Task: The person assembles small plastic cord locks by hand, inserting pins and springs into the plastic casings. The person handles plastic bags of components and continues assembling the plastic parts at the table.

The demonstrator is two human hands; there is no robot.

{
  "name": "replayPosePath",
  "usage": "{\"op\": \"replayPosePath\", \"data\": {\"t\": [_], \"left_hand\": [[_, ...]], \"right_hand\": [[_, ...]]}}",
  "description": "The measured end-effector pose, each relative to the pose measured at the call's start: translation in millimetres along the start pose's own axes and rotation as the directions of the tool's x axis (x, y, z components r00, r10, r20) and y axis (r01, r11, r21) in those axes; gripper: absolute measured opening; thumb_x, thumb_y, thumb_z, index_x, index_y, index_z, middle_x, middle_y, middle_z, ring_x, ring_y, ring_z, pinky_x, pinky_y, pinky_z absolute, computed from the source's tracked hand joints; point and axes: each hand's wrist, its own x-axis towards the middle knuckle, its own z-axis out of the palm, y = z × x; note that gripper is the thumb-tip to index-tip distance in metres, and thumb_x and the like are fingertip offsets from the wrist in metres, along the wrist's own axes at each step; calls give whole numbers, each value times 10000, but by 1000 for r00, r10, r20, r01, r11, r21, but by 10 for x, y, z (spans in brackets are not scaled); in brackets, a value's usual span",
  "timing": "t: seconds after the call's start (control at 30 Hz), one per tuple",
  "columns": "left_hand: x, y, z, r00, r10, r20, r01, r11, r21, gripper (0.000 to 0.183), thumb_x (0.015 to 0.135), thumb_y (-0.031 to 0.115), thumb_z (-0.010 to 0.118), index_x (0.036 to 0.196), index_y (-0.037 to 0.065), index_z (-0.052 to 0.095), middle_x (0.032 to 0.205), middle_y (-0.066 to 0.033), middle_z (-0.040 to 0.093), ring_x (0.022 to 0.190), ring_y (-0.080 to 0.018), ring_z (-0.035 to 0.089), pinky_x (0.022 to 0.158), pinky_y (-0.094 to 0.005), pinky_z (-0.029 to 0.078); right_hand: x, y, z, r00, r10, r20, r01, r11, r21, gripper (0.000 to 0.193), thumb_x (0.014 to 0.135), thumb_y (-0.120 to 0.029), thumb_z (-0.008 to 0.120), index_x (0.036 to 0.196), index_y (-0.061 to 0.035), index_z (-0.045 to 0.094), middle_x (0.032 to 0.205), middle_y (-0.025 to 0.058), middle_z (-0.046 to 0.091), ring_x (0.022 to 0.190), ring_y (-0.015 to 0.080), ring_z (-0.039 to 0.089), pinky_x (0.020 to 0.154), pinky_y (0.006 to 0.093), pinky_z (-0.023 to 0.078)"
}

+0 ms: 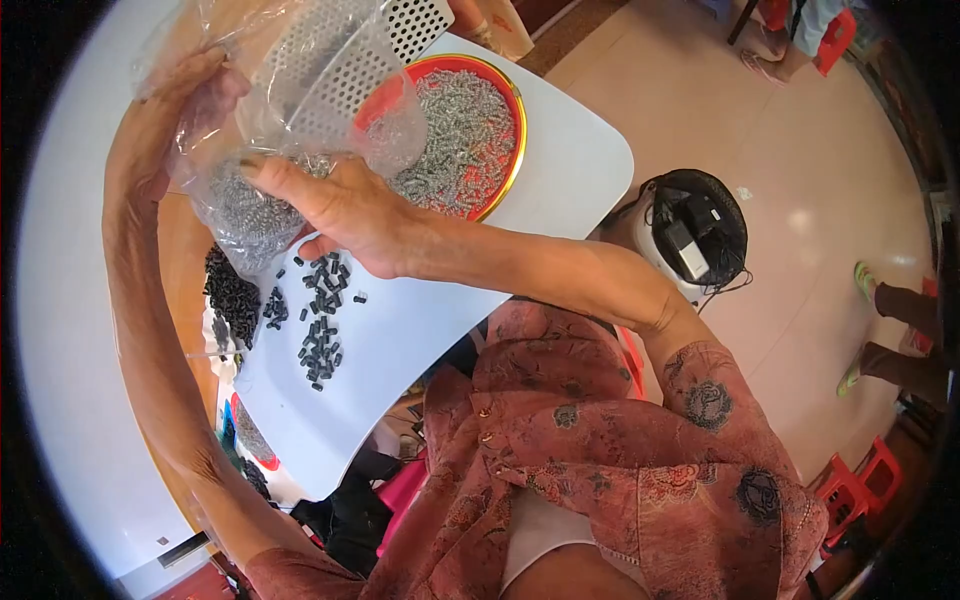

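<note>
holding a clear bag of springs [243, 222] at upper left of the frame — left grip [203, 88] above, right grip [350, 208] below, both closed.

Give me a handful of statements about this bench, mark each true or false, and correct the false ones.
1. The right hand grips a clear plastic bag. True.
2. The round tray with the gold rim is blue. False: the tray is red.
3. Small black pieces lie on the white table. True.
4. The clear bag is empty. False: it contains many small metal coils.
5. The left hand lies flat on the table. False: the left hand is raised at the bag's upper part.
</note>
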Motion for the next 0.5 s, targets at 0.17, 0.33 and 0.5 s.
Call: {"op": "replayPosePath", "data": {"t": [0.17,0.33,0.5], "left_hand": [[-45,51,6,999,13,39,-13,1000,3,285,914,268,574,1075,39,624,889,-39,658,787,-106,588,697,-227,444],[-65,18,-83,997,39,72,-36,998,-46,268,917,244,573,1063,25,623,900,-31,644,783,-107,580,673,-224,439],[26,-33,65,999,15,-52,-19,996,-89,318,913,237,578,1131,6,609,972,-45,640,859,-131,606,739,-232,467]], "right_hand": [[9,1,1,1000,-6,0,6,998,-59,560,816,-625,580,1086,-137,630,949,-9,654,831,83,592,614,296,485],[-27,-8,97,992,-112,55,115,992,-60,574,821,-607,584,1115,-116,625,940,-5,658,814,83,601,558,268,498],[23,-44,33,992,-124,10,125,990,-59,549,830,-584,586,1117,-118,625,941,-7,660,825,67,598,536,239,486]]}}
